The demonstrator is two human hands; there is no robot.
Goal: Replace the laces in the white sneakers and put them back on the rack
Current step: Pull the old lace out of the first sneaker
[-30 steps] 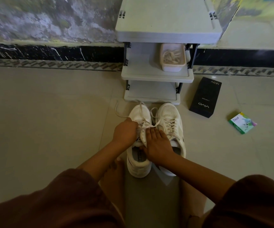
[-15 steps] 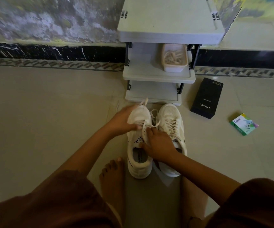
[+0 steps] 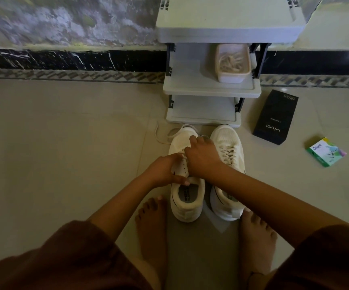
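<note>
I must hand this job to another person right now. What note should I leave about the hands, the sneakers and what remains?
Left hand: grips the side of the left sneaker, which stands on the floor.
Right hand: curled over its eyelets, apparently pinching the lace; the loose end lies on the floor.
Right sneaker: beside it, laced.
Both stand in front of the rack; a tub of laces sits on its middle shelf.
Left to do: finish lacing the left sneaker, then put both on the rack.
</note>
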